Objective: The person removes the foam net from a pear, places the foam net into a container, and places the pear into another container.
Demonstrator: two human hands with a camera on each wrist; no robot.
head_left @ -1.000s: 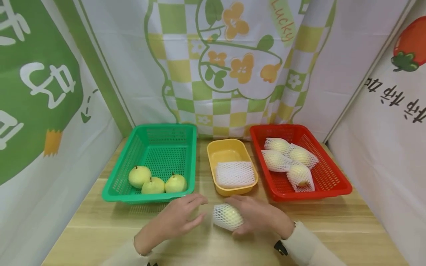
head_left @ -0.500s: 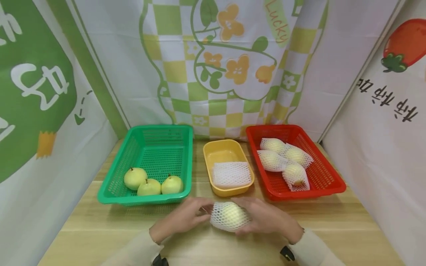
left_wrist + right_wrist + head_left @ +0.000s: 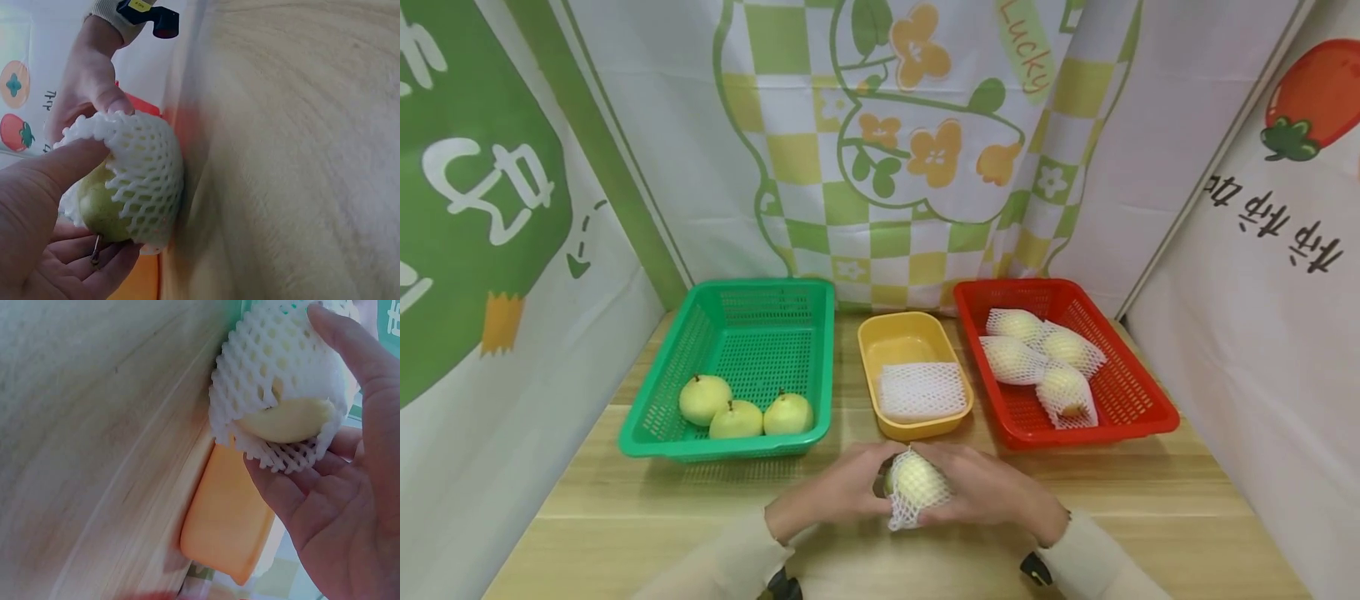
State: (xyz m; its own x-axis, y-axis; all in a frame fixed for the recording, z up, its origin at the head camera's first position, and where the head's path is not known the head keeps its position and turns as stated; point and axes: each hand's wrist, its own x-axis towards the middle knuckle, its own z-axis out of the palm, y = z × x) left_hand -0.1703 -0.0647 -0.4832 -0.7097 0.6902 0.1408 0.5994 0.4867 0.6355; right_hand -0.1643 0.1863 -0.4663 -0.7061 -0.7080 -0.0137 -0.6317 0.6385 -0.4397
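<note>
A yellow-green pear (image 3: pixel 100 206) sits in a white foam net sleeve (image 3: pixel 150 169), held low over the table between both hands. My left hand (image 3: pixel 853 483) grips it from the left, its thumb at the sleeve's open edge and its fingers underneath, near the stem. From the right, my right hand (image 3: pixel 973 483) holds the sleeved pear with thumb and fingers on opposite sides. In the right wrist view, bare skin of the pear (image 3: pixel 290 419) also shows through the sleeve's other opening.
A green basket (image 3: pixel 632 429) at left holds three bare pears (image 3: pixel 703 400). The yellow tub (image 3: pixel 925 430) in the middle has a stack of white foam nets (image 3: pixel 922 390). In the red basket (image 3: pixel 1150 429) at right lie several netted pears (image 3: pixel 1063 387). Printed curtains stand behind.
My left hand has moved right to take hold of the sleeved pear. The pear has turned between the hands, its sleeve end now pointing toward me.
</note>
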